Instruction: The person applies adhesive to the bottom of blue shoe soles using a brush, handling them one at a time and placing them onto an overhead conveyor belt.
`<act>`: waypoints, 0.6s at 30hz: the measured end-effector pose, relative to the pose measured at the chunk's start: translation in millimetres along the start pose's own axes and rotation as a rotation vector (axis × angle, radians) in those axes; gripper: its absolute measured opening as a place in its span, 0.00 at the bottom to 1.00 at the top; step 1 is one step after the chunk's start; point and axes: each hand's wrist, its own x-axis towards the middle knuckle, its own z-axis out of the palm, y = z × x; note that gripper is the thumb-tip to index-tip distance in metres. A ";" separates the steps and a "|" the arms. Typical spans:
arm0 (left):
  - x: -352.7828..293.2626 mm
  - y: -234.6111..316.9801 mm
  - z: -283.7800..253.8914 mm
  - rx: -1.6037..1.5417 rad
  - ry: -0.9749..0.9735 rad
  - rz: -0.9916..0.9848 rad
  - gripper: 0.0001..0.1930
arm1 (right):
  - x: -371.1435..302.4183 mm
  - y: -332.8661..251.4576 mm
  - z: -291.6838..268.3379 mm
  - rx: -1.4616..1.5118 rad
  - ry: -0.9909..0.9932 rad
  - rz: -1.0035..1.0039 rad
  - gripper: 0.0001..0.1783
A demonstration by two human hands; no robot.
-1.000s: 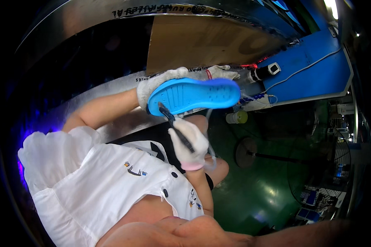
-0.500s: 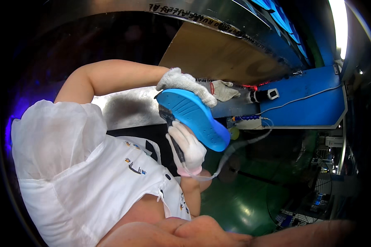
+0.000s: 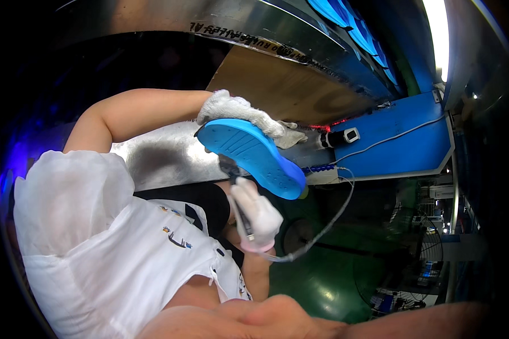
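My left hand [image 3: 232,110], in a white knitted glove, is closed around the far edge of a blue shoe insole [image 3: 249,152]. The insole is tilted, with its grooved and dotted face showing. My right hand [image 3: 257,212], in a thin white glove with a pink cuff, grips a dark-handled brush [image 3: 230,166]. The brush's dark bristles are at the insole's near edge; whether they touch it I cannot tell. A clear tube [image 3: 322,231] runs from the brush handle and curves up to the right. My right fingers are slightly blurred.
Beyond the insole lie a loose pale glove [image 3: 291,137] and a brown board [image 3: 283,85] under a metal frame. To the right are a black and white cylindrical fitting [image 3: 342,137] and a blue panel [image 3: 396,141] with a cable. Blue pieces [image 3: 356,34] hang above; a fan [image 3: 424,248] stands lower right.
The whole view has shifted, so the scene sits further left. My right hand and the brush have moved a little down, away from the insole, which my left hand still holds.
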 end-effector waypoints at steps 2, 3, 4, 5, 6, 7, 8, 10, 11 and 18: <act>2.3 13.6 -3.9 0.049 -0.005 -0.253 0.62 | 3.9 -5.1 -5.5 -0.061 -0.057 -0.061 0.16; 4.9 24.3 -4.3 -0.182 -0.002 -0.414 0.58 | 6.6 2.9 -6.1 0.072 0.044 -0.053 0.18; 14.3 44.6 -4.6 -0.436 0.041 -0.578 0.54 | 3.5 16.1 -1.6 0.102 0.136 -0.019 0.18; 25.7 61.2 -5.9 -0.660 0.108 -0.731 0.50 | 1.7 26.3 1.6 0.119 0.231 0.017 0.18; 38.1 74.8 -11.0 -0.680 0.055 -0.730 0.46 | -1.6 26.5 -0.6 0.084 0.185 0.026 0.18; 37.4 77.1 -14.7 -0.688 0.033 -0.688 0.43 | 7.8 7.3 -13.0 0.055 0.003 0.047 0.18; 39.2 81.9 -16.6 -0.694 0.010 -0.649 0.39 | 7.0 0.1 -15.7 0.018 -0.031 0.011 0.18; 30.2 67.9 -16.0 -0.701 -0.007 -0.485 0.32 | 6.5 -5.0 -19.2 0.075 -0.002 0.030 0.16; 23.2 65.0 -10.9 -0.680 0.041 -0.452 0.32 | 4.2 4.5 -19.1 0.102 0.115 0.021 0.17; 7.5 80.0 -27.9 -1.300 0.045 -0.826 0.42 | 4.0 10.4 -14.0 0.131 0.215 0.159 0.18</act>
